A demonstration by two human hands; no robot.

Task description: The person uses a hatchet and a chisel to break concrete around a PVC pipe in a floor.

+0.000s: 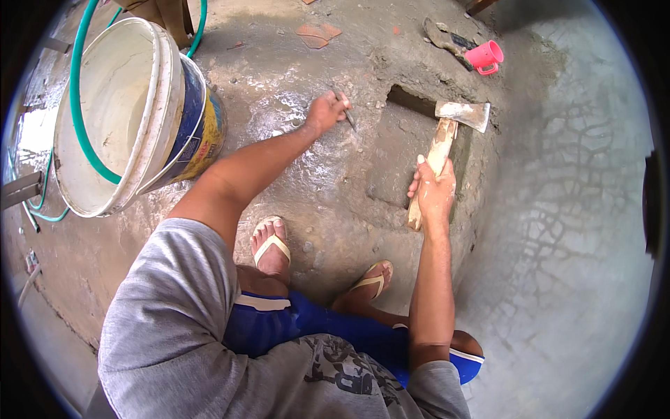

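Note:
My right hand is closed round the wooden handle of a hatchet. The hatchet's broad, whitish-stained metal head lies over the far right corner of a square recess in the cement floor. Left of that recess, my left hand grips a thin dark metal chisel, tilted with its lower end toward the wet, rough floor by the recess's edge. Whether its tip touches the cement is too small to tell.
A large bucket with a green hose stands at the left. A pink mug lies far right beside a dirt-covered tool. Broken reddish pieces lie at the back. Smooth grey cement extends right.

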